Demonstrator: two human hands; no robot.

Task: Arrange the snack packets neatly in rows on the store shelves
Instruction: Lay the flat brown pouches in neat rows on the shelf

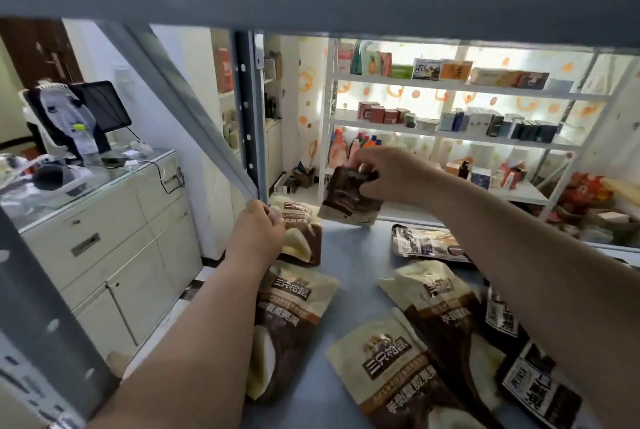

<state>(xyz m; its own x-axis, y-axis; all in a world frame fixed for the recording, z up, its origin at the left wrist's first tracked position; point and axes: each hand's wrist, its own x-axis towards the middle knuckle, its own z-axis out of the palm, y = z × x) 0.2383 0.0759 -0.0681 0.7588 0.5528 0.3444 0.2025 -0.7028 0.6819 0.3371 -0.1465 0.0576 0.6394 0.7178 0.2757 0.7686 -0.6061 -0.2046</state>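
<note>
Two hands at far shelf edge: right hand [388,175] pinches upright dark-brown foil snack packet [349,198] by its top, left hand [258,233] closed on cream-brown packet [299,234]; best squared beside it.

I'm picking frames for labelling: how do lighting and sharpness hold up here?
Head view: the backlit white shelving unit glares, washing out its boxes; the blue-grey shelf board sits dim; the dark brown packet in the right hand is motion-blurred; straight posts bow from wide-angle distortion.
</note>
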